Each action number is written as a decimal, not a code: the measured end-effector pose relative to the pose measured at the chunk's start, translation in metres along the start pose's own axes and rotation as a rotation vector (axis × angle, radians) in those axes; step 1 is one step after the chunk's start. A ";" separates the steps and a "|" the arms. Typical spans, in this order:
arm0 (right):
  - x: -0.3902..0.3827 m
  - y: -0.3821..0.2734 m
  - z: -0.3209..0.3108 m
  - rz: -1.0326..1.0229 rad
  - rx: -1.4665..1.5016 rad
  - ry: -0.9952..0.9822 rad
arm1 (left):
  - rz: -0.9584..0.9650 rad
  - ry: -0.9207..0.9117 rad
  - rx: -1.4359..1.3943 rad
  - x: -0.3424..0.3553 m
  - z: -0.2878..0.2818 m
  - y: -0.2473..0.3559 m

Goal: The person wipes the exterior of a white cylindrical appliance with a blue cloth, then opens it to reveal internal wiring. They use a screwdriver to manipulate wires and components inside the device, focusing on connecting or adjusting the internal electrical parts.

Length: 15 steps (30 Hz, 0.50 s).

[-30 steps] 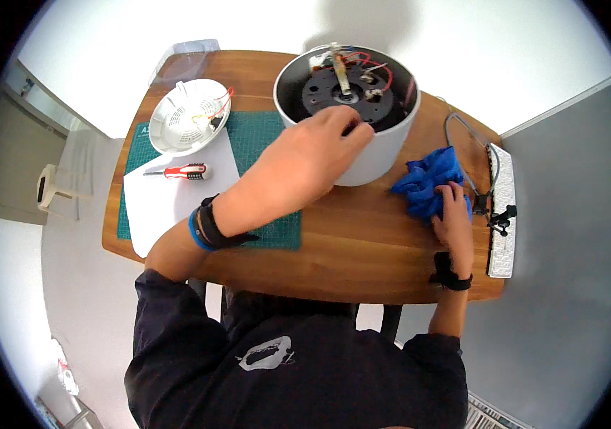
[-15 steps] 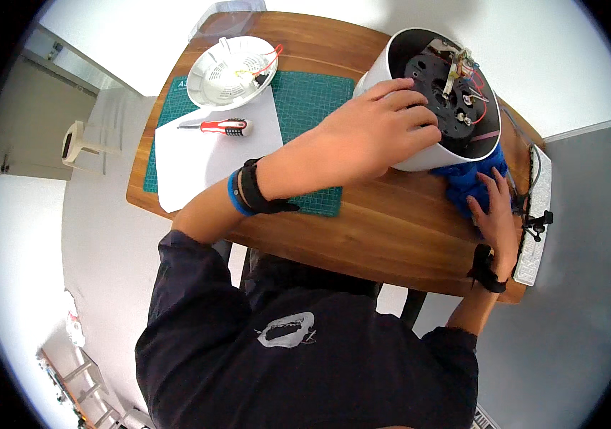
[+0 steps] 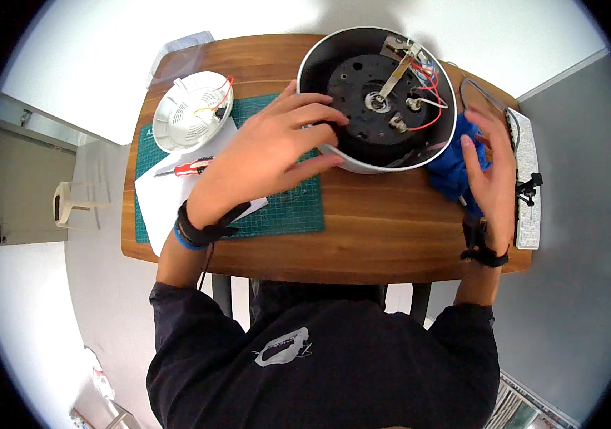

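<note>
A round white appliance housing (image 3: 363,166), resembling a rice cooker body turned bottom up, stands at the back of the table. Inside its dark interior are a black round plate (image 3: 352,79), a metal strip (image 3: 396,77) and red and white wires (image 3: 434,107). My left hand (image 3: 284,136) is at the housing's left rim, fingers spread and slightly bent over the edge, thumb apart near the front wall. To the right of the housing, my right hand (image 3: 493,154) is open, thumb and fingers apart, beside a crumpled blue cloth (image 3: 452,168). Neither hand visibly grips anything.
A white vented base cover (image 3: 191,114) with wires lies on the green cutting mat (image 3: 298,207) at left. A red-and-white screwdriver (image 3: 192,167) rests on white paper (image 3: 152,204), partly behind my left arm. A clear tray (image 3: 180,57) and a white strip with a clamp (image 3: 527,214) edge the table.
The housing has shifted left and sits less tilted, its opening facing up more. My left hand has moved back toward its left rim; my right hand has risen off the cloth. The view has shifted.
</note>
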State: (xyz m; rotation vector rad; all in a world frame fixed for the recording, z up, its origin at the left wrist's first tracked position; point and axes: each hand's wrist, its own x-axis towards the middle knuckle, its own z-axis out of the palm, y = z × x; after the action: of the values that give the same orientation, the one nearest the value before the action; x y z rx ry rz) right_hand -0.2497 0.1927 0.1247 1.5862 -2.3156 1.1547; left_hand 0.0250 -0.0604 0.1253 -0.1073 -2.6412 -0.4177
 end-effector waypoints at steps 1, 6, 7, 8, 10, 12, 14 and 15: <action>0.003 -0.005 0.002 0.003 0.079 -0.004 | 0.005 -0.004 -0.020 -0.002 -0.004 -0.002; 0.002 -0.001 0.018 -0.064 0.241 -0.150 | -0.043 -0.017 -0.087 -0.017 -0.002 -0.012; -0.001 -0.003 0.020 -0.046 0.289 -0.192 | -0.041 -0.015 -0.070 -0.018 -0.004 -0.011; -0.005 -0.002 0.023 -0.027 0.341 -0.234 | -0.039 -0.017 -0.052 -0.018 -0.006 -0.010; -0.009 0.003 0.027 -0.008 0.335 -0.244 | -0.043 -0.020 -0.054 -0.017 -0.007 -0.010; -0.011 0.002 0.029 0.019 0.327 -0.234 | -0.049 -0.031 -0.045 -0.017 -0.009 -0.009; -0.012 0.001 0.027 0.022 0.335 -0.233 | -0.055 -0.043 -0.023 -0.018 -0.013 -0.010; -0.012 0.002 0.027 0.023 0.339 -0.232 | -0.071 -0.018 -0.023 -0.020 -0.014 -0.010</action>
State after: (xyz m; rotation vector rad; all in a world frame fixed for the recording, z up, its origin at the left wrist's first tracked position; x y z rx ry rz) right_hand -0.2377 0.1852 0.0992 1.9018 -2.3773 1.5100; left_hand 0.0473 -0.0741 0.1260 -0.0252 -2.6640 -0.4735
